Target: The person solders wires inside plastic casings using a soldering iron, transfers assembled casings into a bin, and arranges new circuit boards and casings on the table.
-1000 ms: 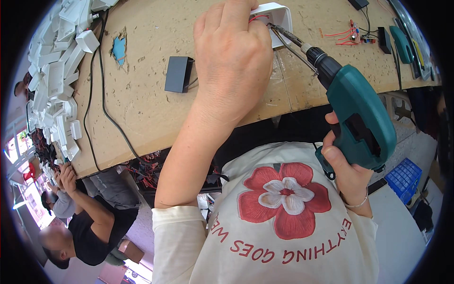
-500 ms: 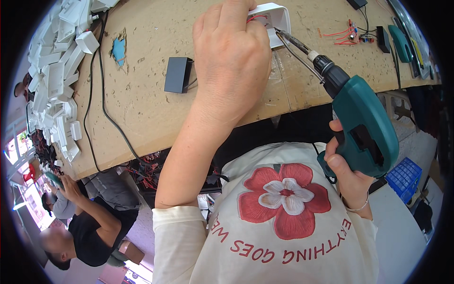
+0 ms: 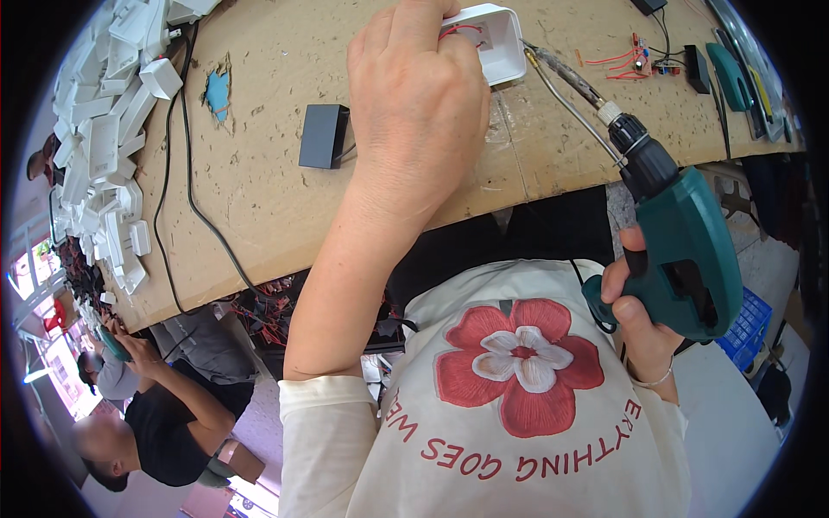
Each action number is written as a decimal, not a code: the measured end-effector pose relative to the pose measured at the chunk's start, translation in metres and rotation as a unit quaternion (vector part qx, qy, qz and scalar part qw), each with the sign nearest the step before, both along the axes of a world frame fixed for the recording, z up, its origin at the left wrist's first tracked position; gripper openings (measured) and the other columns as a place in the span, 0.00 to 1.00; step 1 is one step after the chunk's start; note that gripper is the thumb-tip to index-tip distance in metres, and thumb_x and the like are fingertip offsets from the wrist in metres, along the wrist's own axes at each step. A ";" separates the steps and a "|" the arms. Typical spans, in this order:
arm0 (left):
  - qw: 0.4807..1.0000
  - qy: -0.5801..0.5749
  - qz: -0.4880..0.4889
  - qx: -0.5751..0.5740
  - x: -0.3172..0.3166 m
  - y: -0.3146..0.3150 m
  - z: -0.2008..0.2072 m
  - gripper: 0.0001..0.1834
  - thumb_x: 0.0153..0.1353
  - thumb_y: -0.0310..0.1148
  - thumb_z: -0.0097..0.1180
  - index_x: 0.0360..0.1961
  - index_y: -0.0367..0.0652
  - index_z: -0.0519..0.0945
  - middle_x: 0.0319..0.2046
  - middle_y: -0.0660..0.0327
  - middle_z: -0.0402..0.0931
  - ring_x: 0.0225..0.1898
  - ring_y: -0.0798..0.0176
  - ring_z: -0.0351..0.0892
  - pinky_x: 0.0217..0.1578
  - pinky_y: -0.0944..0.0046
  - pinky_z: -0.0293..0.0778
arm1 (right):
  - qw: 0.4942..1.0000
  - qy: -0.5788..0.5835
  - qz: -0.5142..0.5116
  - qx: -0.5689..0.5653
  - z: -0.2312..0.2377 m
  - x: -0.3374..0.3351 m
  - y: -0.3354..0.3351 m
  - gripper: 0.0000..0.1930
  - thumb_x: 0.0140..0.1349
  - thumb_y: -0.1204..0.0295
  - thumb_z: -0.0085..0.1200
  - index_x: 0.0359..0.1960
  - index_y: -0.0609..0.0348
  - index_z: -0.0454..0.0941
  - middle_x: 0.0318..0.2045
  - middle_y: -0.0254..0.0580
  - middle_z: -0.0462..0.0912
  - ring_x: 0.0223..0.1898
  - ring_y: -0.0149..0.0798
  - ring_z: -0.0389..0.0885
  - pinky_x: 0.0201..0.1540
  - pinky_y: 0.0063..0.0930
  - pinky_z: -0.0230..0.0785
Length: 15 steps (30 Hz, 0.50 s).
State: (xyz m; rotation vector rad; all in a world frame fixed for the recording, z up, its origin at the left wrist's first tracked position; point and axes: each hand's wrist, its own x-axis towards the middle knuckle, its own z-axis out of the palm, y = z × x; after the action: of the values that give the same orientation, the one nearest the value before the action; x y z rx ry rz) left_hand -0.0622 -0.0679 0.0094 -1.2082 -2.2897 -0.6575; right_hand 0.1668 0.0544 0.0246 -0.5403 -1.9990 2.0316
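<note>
My left hand (image 3: pixel 419 112) is closed around the near left side of a small white plastic case (image 3: pixel 508 62) at the top of the view. Red wires (image 3: pixel 462 28) run inside the case; my fingers hide part of them. In my right hand (image 3: pixel 637 319) is a green soldering gun (image 3: pixel 695 246) with a black collar, gripped by its handle, a finger near the trigger. Its iron tip (image 3: pixel 540 52) and the thin metal feed tube (image 3: pixel 570 108) beside it point at the case's right wall, and the tip end looks just outside the rim.
A black box (image 3: pixel 320 136) with a cable lies left of my wrist. White plastic housings (image 3: pixel 104 142) are heaped at the left, beside black cables (image 3: pixel 184 142). At the right are a small circuit board (image 3: pixel 641 65) with red wires and another green tool (image 3: pixel 730 78). A co-worker (image 3: pixel 177 414) is lower left.
The soldering gun has moved right and toward me, its tip drawn back from the inside of the case. The case and my left hand have shifted slightly left.
</note>
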 end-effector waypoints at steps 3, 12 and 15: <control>0.920 0.165 -0.160 0.316 -0.027 0.011 -0.036 0.05 0.38 0.19 0.52 0.22 0.32 0.72 0.37 0.49 0.71 0.36 0.48 0.70 0.37 0.54 0.67 | 1.000 -0.010 0.016 -0.002 0.002 -0.001 -0.002 0.29 0.50 0.73 0.61 0.53 0.69 0.63 0.47 0.51 0.72 0.27 0.30 0.74 0.28 0.22 0.67; 0.918 0.195 -0.155 0.310 -0.027 0.014 -0.037 0.06 0.38 0.20 0.52 0.22 0.32 0.72 0.38 0.49 0.71 0.36 0.48 0.70 0.36 0.54 0.66 | 0.999 -0.017 0.040 0.002 -0.002 -0.007 -0.001 0.28 0.49 0.78 0.57 0.54 0.67 0.62 0.46 0.52 0.72 0.27 0.30 0.74 0.27 0.21 0.68; 0.914 0.198 -0.162 0.315 -0.027 0.013 -0.037 0.06 0.38 0.20 0.52 0.22 0.33 0.72 0.38 0.49 0.71 0.35 0.47 0.70 0.36 0.54 0.66 | 0.998 0.008 0.058 0.016 -0.006 -0.010 -0.001 0.29 0.49 0.81 0.55 0.55 0.66 0.62 0.47 0.52 0.71 0.27 0.30 0.73 0.28 0.21 0.68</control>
State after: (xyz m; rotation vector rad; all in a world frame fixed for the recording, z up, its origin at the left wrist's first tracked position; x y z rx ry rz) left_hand -0.0894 -0.0545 -0.0281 -1.2477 -1.3902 -1.0545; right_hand 0.1568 0.0531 0.0182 -0.4104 -2.0954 2.0581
